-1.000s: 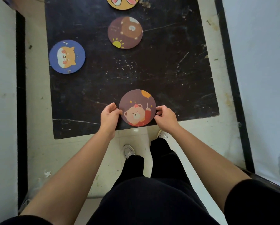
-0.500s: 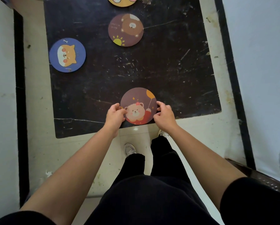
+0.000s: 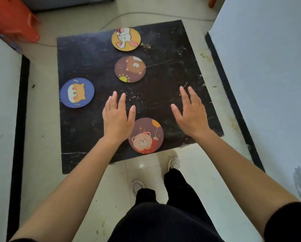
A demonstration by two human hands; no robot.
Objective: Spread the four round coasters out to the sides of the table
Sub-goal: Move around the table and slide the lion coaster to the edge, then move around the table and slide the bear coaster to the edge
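Four round coasters lie flat on the dark bench (image 3: 172,55): the rabbit coaster (image 3: 125,39) at the far edge, the brown bear coaster (image 3: 130,69) near the middle, the dog coaster (image 3: 76,92) at the left edge, and the balloon-bear coaster (image 3: 147,136) at the near edge. The left hand (image 3: 117,117) and right hand (image 3: 190,112) hover over the bench, each grip spread apart and empty. The left wrist hides the balloon-bear coaster's left rim; whether it touches cannot be told.

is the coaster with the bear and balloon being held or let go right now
Let go. The bear-and-balloon coaster lies flat on the table; both hands are spread open.
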